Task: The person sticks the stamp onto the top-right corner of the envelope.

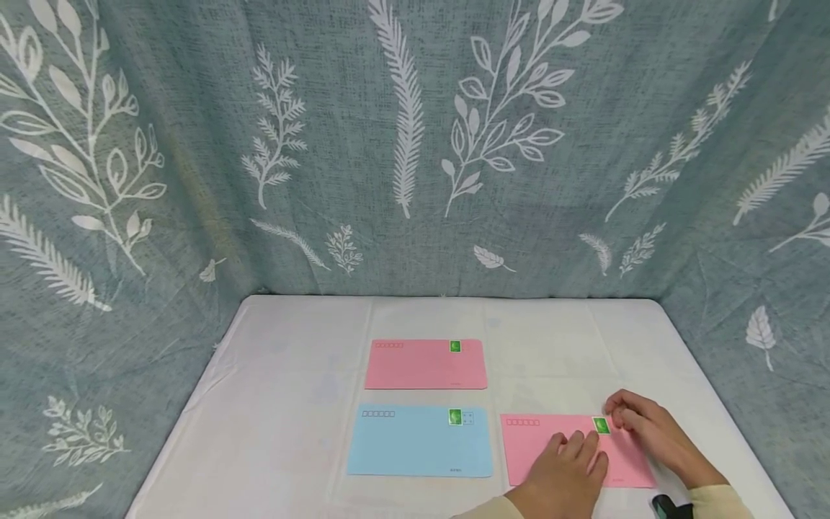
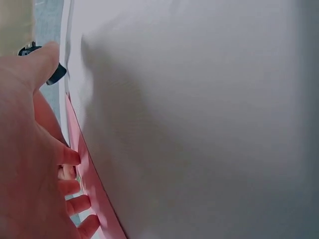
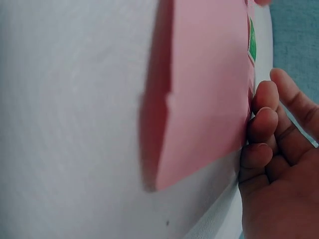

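Note:
A pink envelope (image 1: 528, 454) lies at the right of the table, printed with small postcode boxes. A green stamp (image 1: 601, 425) sits slightly tilted at its upper right corner. My left hand (image 1: 567, 476) rests on the envelope's lower middle, fingers spread and fingertips close below the stamp. My right hand (image 1: 658, 436) lies over the envelope's right edge, its fingertips beside the stamp's right side. In the right wrist view, the right hand's fingers (image 3: 264, 124) are loosely bent at the envelope's edge, with nothing visible in them; its thumb is hidden there.
Left of that envelope lies a blue envelope (image 1: 408, 443) with a green stamp. Behind the blue one is another stamped pink envelope (image 1: 421, 367). A white cloth covers the table (image 1: 272, 404), and a patterned teal curtain (image 1: 337, 144) surrounds it.

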Demonstrator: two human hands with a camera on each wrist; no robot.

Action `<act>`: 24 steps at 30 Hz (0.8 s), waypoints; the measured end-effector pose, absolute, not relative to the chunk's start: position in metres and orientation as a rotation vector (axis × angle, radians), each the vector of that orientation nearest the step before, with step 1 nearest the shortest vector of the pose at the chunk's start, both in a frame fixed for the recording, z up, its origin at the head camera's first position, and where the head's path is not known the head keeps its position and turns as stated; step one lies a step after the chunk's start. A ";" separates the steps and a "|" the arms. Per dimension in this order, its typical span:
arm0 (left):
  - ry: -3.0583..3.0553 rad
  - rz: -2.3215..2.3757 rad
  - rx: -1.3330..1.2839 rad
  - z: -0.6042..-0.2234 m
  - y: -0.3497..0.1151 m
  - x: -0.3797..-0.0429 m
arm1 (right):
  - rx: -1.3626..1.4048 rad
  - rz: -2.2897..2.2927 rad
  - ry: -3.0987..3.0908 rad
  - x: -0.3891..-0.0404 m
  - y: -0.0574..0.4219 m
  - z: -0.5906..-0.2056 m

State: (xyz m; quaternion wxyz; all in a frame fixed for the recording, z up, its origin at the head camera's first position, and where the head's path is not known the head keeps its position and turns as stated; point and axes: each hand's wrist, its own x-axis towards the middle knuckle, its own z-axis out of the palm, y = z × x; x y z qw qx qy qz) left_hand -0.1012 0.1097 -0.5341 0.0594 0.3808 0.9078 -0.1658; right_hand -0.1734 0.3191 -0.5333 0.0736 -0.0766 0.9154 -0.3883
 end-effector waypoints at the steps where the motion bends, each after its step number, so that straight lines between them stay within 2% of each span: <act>1: 2.763 -0.495 1.162 -0.535 0.110 -0.101 | -0.237 -1.165 2.751 -0.174 0.319 -0.533; 11: 2.779 -0.463 1.164 -0.531 0.104 -0.102 | -0.265 -1.206 2.753 -0.182 0.321 -0.533; 17: 2.800 -0.337 1.118 -0.520 0.066 -0.093 | -0.196 -1.076 2.845 -0.171 0.323 -0.528; 20: 2.872 -0.292 1.105 -0.517 0.039 -0.091 | -0.285 -1.016 2.920 -0.160 0.323 -0.520; 24: 3.014 -0.196 1.086 -0.515 0.001 -0.089 | -0.575 -1.046 2.974 -0.148 0.317 -0.509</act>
